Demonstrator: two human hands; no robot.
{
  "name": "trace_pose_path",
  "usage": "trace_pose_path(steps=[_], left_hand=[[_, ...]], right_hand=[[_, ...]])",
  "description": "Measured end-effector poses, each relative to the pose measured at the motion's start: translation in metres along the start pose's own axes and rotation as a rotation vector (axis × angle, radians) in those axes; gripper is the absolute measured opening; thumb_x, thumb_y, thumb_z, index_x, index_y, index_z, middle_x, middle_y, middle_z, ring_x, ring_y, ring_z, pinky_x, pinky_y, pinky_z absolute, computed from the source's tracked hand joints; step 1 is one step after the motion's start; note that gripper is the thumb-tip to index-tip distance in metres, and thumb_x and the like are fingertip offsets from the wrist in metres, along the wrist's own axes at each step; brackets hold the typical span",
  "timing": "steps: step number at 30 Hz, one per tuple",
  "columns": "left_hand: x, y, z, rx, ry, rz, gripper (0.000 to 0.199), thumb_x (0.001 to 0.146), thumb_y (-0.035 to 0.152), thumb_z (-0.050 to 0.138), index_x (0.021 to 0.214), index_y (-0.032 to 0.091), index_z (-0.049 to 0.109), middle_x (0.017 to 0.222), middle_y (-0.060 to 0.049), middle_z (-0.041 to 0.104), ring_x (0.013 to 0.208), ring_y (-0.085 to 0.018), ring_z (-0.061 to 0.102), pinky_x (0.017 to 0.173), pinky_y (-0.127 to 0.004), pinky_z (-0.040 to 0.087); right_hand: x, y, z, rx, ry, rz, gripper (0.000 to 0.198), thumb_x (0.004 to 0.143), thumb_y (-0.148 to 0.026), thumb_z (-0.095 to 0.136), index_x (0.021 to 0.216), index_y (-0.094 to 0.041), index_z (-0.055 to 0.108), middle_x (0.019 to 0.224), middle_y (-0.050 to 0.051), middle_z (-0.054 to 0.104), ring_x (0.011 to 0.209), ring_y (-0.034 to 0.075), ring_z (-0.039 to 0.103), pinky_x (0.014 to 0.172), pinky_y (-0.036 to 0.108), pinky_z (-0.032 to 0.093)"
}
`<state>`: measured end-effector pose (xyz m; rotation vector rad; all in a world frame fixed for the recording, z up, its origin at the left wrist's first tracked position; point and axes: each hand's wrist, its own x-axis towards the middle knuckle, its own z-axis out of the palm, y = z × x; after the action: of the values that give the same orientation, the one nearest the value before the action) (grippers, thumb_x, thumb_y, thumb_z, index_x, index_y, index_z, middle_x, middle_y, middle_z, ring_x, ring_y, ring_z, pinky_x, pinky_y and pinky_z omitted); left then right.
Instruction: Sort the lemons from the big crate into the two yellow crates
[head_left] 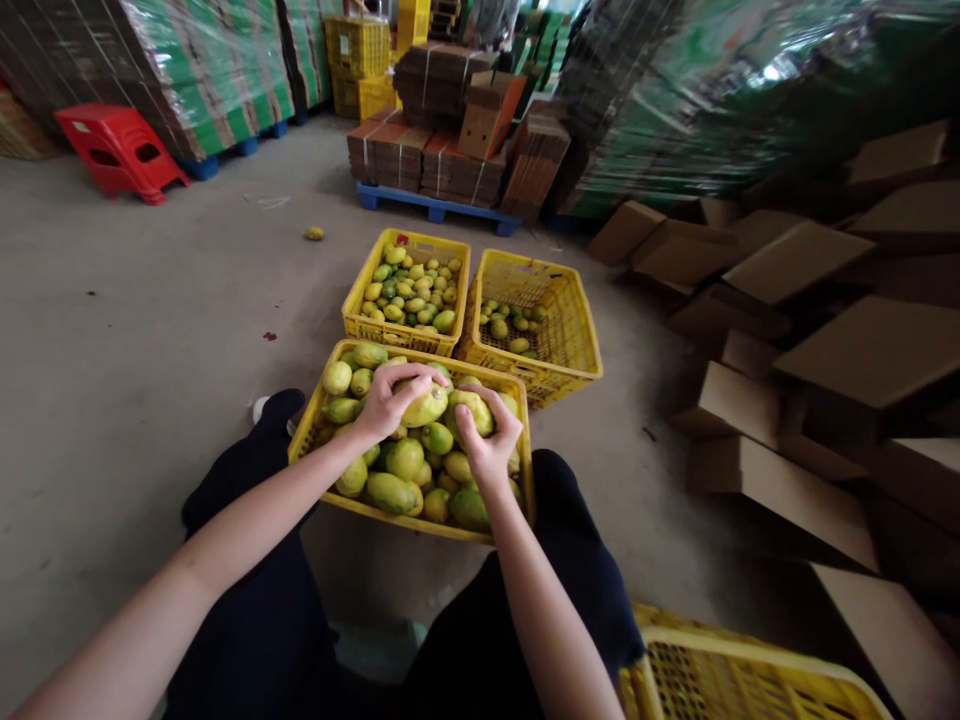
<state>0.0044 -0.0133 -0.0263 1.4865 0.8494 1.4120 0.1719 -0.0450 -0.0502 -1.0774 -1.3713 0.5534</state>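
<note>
My left hand [397, 398] is closed around a yellow-green lemon [427, 402], its fingers over the top. Close beside it, my right hand [491, 430] grips another lemon [470, 413] with the thumb on the near side. Both hands are just above a yellow plastic crate [412, 520] heaped with large green and yellow lemons, which stands between my knees. Behind it on the left, a second yellow crate [401, 340] is nearly full of smaller lemons. A third yellow crate [559, 365], behind on the right, has a few lemons at the bottom.
Loose cardboard boxes [795, 260] lie piled on the right. Flattened cartons [465, 175] sit on a blue pallet [439, 208] ahead. A red stool [120, 150] stands at left, and one lemon [314, 233] lies on the floor. Another yellow crate [750, 660] is at lower right.
</note>
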Motion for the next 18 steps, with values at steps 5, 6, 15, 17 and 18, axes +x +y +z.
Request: trace_pose_path(steps=[5, 6, 15, 17, 18], left_hand=[[-0.001, -0.008, 0.001, -0.041, 0.045, -0.093, 0.028, 0.086, 0.041, 0.064, 0.076, 0.021, 0.081, 0.086, -0.006, 0.082, 0.086, -0.025, 0.075, 0.088, -0.036, 0.056], [-0.001, -0.010, 0.002, -0.066, 0.057, -0.126, 0.028, 0.086, 0.040, 0.063, 0.077, 0.021, 0.081, 0.086, -0.006, 0.082, 0.086, -0.025, 0.074, 0.089, -0.036, 0.056], [0.001, -0.019, 0.012, -0.278, 0.152, -0.320, 0.028, 0.080, 0.043, 0.059, 0.076, 0.023, 0.078, 0.082, -0.006, 0.080, 0.088, -0.026, 0.074, 0.082, -0.037, 0.060], [0.002, -0.019, 0.012, -0.273, 0.150, -0.319, 0.028, 0.081, 0.044, 0.058, 0.077, 0.023, 0.077, 0.082, -0.007, 0.079, 0.088, -0.027, 0.075, 0.082, -0.037, 0.061], [0.002, -0.018, 0.012, -0.268, 0.149, -0.315, 0.028, 0.081, 0.043, 0.058, 0.076, 0.023, 0.077, 0.081, -0.007, 0.079, 0.089, -0.027, 0.075, 0.083, -0.038, 0.061]], right_hand=[[0.000, 0.002, 0.003, 0.048, 0.006, 0.101, 0.022, 0.086, -0.044, 0.074, 0.091, -0.023, 0.077, 0.089, 0.004, 0.081, 0.082, 0.024, 0.075, 0.079, 0.036, 0.060], [0.000, 0.003, 0.003, 0.066, 0.006, 0.138, 0.023, 0.086, -0.045, 0.073, 0.090, -0.023, 0.077, 0.089, 0.004, 0.081, 0.083, 0.024, 0.075, 0.080, 0.036, 0.060], [0.001, 0.015, 0.007, 0.264, -0.008, 0.335, 0.034, 0.085, -0.055, 0.065, 0.089, -0.024, 0.077, 0.094, 0.004, 0.080, 0.097, 0.029, 0.073, 0.092, 0.042, 0.056], [0.002, 0.015, 0.008, 0.285, -0.008, 0.346, 0.033, 0.085, -0.055, 0.065, 0.088, -0.024, 0.076, 0.093, 0.004, 0.079, 0.097, 0.029, 0.072, 0.093, 0.042, 0.056], [0.002, 0.015, 0.008, 0.292, -0.013, 0.351, 0.033, 0.085, -0.055, 0.065, 0.087, -0.024, 0.076, 0.092, 0.003, 0.079, 0.097, 0.028, 0.072, 0.093, 0.042, 0.056]])
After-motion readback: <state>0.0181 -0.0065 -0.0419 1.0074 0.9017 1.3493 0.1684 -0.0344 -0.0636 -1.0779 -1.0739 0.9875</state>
